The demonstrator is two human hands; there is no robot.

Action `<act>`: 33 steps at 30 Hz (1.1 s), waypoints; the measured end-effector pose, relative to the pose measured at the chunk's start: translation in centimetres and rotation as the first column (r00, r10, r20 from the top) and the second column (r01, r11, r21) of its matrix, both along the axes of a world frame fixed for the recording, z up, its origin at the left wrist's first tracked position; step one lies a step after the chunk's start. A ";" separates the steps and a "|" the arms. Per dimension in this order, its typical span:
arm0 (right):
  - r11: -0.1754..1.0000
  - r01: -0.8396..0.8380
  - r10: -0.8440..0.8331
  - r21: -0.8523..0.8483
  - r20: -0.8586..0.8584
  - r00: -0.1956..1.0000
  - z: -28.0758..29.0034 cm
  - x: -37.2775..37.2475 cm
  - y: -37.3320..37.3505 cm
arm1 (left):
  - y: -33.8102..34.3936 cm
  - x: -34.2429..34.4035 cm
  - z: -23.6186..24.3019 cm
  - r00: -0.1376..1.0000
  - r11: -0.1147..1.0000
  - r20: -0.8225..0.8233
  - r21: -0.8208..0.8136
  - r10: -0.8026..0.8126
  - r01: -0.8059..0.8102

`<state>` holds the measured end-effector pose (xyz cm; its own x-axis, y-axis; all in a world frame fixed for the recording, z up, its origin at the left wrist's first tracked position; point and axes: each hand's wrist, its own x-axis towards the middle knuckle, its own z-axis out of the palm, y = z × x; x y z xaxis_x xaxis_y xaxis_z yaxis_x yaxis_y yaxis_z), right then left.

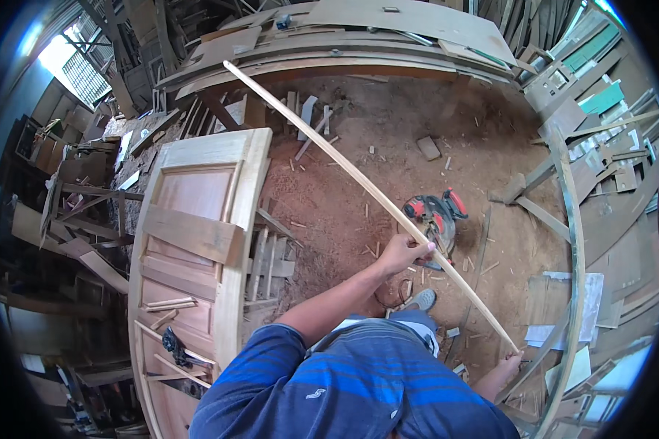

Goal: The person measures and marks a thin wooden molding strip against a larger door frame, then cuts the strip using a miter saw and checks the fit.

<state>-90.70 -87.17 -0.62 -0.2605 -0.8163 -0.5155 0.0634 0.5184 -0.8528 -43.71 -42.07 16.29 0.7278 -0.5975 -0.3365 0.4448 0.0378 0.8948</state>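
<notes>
A long, thin, pale wooden strip (322, 146) runs diagonally across the view. My left hand (406, 252) is closed on it below the middle. My right hand (507, 364) grips its lower end at the lower right; a small dark item beside those fingers is too small to make out. Beyond my left hand a red and black power saw (439, 216) lies on the dirt floor (344, 197). At my left lies a pale panelled wooden door (183, 190) with a loose board (187, 232), short strips and a black tool (176, 344) on it.
A long bench (329, 60) stacked with boards spans the back. A timber trestle (564, 183) stands at my right beside piles of boards (619, 219). Cluttered offcuts and frames (88, 219) fill the left side. Wood scraps and a block (428, 148) lie on the floor.
</notes>
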 end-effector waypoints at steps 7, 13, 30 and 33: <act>0.986 0.059 -0.058 -0.159 0.011 0.998 5.1 -2.1 -19.5 | -14.8 -3.6 -5.0 0.949 0.999 -0.316 0.044 0.027 -0.013; 0.963 -0.115 0.126 -0.245 0.029 0.992 11.6 6.4 -35.1 | -21.2 -5.5 -10.9 0.743 0.970 -0.627 0.101 0.233 -0.220; 0.240 -0.951 0.971 -0.195 0.071 0.230 13.9 53.2 -11.3 | -4.5 -10.4 -31.2 0.069 0.629 -0.711 0.569 0.700 -0.529; 0.169 -0.972 0.982 -0.161 0.116 0.152 11.0 56.1 -7.7 | -3.1 -11.8 -33.7 -0.132 0.534 -0.689 0.655 0.713 -0.535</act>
